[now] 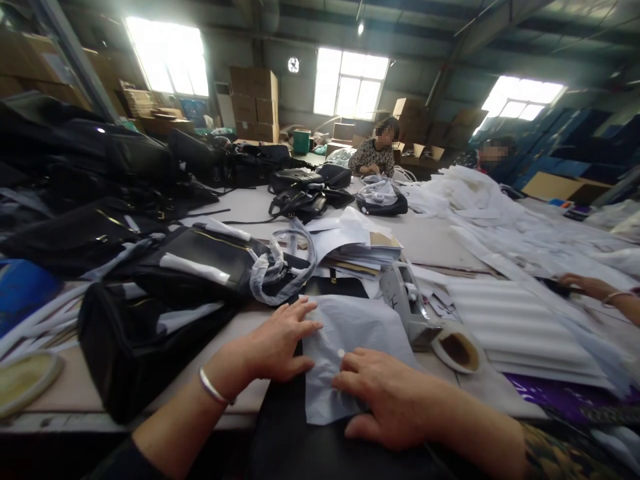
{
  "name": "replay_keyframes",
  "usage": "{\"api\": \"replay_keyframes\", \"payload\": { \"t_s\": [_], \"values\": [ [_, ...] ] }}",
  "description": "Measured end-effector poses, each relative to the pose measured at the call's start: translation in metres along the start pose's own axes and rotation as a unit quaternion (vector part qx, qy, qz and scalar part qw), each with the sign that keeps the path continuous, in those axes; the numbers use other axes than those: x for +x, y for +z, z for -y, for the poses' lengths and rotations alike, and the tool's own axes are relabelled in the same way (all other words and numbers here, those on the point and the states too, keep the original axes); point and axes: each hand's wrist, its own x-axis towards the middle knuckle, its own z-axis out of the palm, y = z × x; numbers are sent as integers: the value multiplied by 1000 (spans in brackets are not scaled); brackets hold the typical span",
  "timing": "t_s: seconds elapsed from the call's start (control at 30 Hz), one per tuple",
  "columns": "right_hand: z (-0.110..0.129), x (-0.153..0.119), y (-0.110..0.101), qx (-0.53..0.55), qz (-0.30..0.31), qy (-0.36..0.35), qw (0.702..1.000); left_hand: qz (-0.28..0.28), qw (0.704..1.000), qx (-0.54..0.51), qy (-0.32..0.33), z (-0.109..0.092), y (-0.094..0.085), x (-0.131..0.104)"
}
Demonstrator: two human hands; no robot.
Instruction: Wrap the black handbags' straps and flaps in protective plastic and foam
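A thin white sheet of paper [363, 323] lies over a black leather-like bag [285, 433] at the front edge of the table. My left hand [280, 340] is spread at the sheet's left edge, fingertips resting on it. On the lower right part of the sheet lies my right hand [390, 393], its fingers slightly bent and apart and its thumb over the black bag. Neither hand grips anything. A small white round spot [341, 353] shows on the paper near my right fingertips. Most of the bag is hidden by the sheet and my arms.
Black handbags [200, 257] with wrapped handles crowd the left. A tape dispenser [407, 300], a tape roll [457, 350] and a paper stack [357, 250] stand close by. White foam sheets [520, 320] lie right, near another person's hand [590, 287]. Two people sit across the table.
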Motion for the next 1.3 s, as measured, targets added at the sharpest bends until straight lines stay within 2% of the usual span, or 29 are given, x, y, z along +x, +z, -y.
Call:
{"api": "replay_keyframes", "payload": {
  "t_s": [0.07, 0.17, 0.27, 0.33, 0.53, 0.63, 0.7, 0.83, 0.93, 1.0, 1.17, 1.3],
  "values": [
    [2, -1, -1, 7, 5, 1, 1000, 36, 999, 3, 17, -9, -8, -13],
    [-1, 7, 9, -45, 16, -24, 999, 70, 997, 17, 30, -20, -13, -27],
    [-5, 18, 22, -97, 18, -51, 994, 61, 996, 37, 44, -26, -7, -28],
    [-4, 21, 26, -93, -1, -41, 995, 40, 997, 44, 58, -25, 1, -24],
    [6, 13, 12, 44, -98, -30, 994, -26, 992, 55, 110, 0, 28, -13],
    [-1, 9, 3, 97, -123, -28, 987, -37, 990, 62, 117, 14, 29, -20],
    [-12, 8, 1, 90, -140, -2, 986, -48, 990, 73, 114, 19, 29, -29],
    [-30, 10, 4, 52, -106, 80, 990, -90, 985, 105, 106, 22, 36, -47],
    [-32, 14, 7, 56, -66, 118, 989, -120, 980, 124, 105, 25, 45, -56],
    [-29, 16, 8, 56, -57, 133, 988, -115, 979, 128, 113, 29, 48, -59],
    [-20, 17, 15, 55, -50, 156, 985, -78, 985, 93, 121, 37, 41, -58],
    [-17, 16, 28, 53, -64, 168, 982, -20, 994, 79, 78, 25, 15, -61]
  ]
}}
